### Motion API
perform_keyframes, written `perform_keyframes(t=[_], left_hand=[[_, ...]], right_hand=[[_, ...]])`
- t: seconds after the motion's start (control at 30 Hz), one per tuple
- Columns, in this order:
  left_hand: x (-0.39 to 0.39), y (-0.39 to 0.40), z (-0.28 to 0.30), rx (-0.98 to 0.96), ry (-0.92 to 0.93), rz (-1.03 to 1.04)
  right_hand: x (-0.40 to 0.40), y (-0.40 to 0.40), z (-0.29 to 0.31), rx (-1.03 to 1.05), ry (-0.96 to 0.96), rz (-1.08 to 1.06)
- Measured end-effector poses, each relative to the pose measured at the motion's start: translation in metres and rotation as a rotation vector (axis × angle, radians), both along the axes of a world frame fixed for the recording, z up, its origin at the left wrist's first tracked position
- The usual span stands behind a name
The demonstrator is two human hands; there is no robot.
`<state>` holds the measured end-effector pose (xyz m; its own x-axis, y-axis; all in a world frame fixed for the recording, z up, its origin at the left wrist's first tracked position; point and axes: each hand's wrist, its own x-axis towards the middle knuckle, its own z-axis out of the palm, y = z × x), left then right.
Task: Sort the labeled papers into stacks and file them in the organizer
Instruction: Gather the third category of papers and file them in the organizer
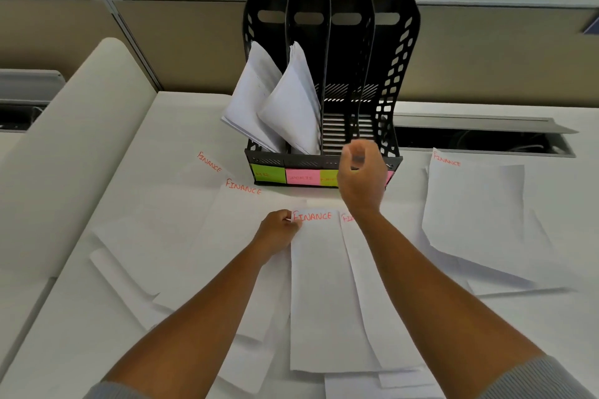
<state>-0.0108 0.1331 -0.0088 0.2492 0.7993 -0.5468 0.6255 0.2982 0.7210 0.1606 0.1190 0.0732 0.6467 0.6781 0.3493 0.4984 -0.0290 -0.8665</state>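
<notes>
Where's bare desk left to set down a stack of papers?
Bare desk shows behind the loose sheets, left of the organizer, and at the front right corner beyond the right-hand pile. The middle, around the sheet the left hand pinches, is crowded.

Matt white sheets of paper (327,295) lie on a smooth white desk (97,327); the black file organizer (397,74) looks like perforated, slightly glossy plastic, with paper sticky labels (301,177).
</notes>
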Motion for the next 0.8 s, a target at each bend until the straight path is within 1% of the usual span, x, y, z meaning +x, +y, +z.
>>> perform_keyframes(t=[0.07,0.17,0.23,0.37,0.47,0.63,0.7,0.8], left_hand=[[0.0,-0.007,0.001,-0.049,-0.071,0.077],[0.002,-0.018,0.0,-0.116,-0.129,0.17],[0.006,-0.025,0.0,-0.158,-0.156,0.204],[0.014,-0.037,0.001,-0.191,-0.186,0.238],[0.018,-0.043,0.0,-0.165,-0.157,0.244],[0.026,-0.047,-0.001,-0.049,-0.047,0.218],[0.028,-0.047,-0.001,-0.006,-0.008,0.207],[0.029,-0.046,-0.002,-0.009,-0.002,0.214]], right_hand=[[0.01,-0.021,-0.014,-0.163,0.016,-0.02],[0.021,-0.052,-0.038,-0.503,0.017,-0.013],[0.019,-0.07,-0.051,-0.73,0.044,0.03],[-0.001,-0.09,-0.069,-0.976,0.04,0.103],[-0.016,-0.091,-0.069,-1.038,0.034,0.141],[-0.029,-0.084,-0.067,-0.999,0.087,0.249],[-0.031,-0.086,-0.067,-1.022,0.006,0.26],[-0.027,-0.093,-0.068,-1.051,-0.203,0.208]])
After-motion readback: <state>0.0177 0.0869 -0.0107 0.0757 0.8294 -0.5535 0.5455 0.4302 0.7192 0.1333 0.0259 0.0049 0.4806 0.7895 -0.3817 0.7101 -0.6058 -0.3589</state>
